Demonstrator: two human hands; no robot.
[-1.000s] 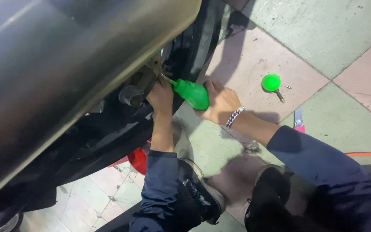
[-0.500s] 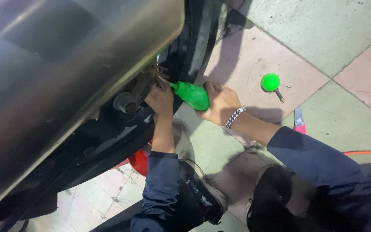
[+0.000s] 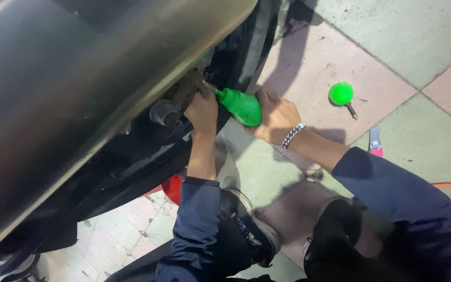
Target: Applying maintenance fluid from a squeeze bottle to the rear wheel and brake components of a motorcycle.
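Observation:
My right hand (image 3: pixel 276 116), a silver chain bracelet at its wrist, grips a green squeeze bottle (image 3: pixel 242 106) with a long nozzle aimed at the vehicle's underside. My left hand (image 3: pixel 202 108) is up against the dark metal parts by the nozzle tip, its fingers curled there; whether it holds the nozzle or a part I cannot tell. A round dark bolt or plug (image 3: pixel 164 112) sticks out just left of that hand. The big dull metal cylinder (image 3: pixel 95 73) of the vehicle fills the upper left.
A green round cap with a small dark stem (image 3: pixel 341 94) lies on the tiled floor to the right. A pink-handled tool (image 3: pixel 375 144) lies near my right sleeve. A red object (image 3: pixel 172 189) sits under the vehicle. My black shoes (image 3: pixel 251 232) are below.
My view has shifted slightly closer. Both hands and the green bottle stay in the same spot against the vehicle.

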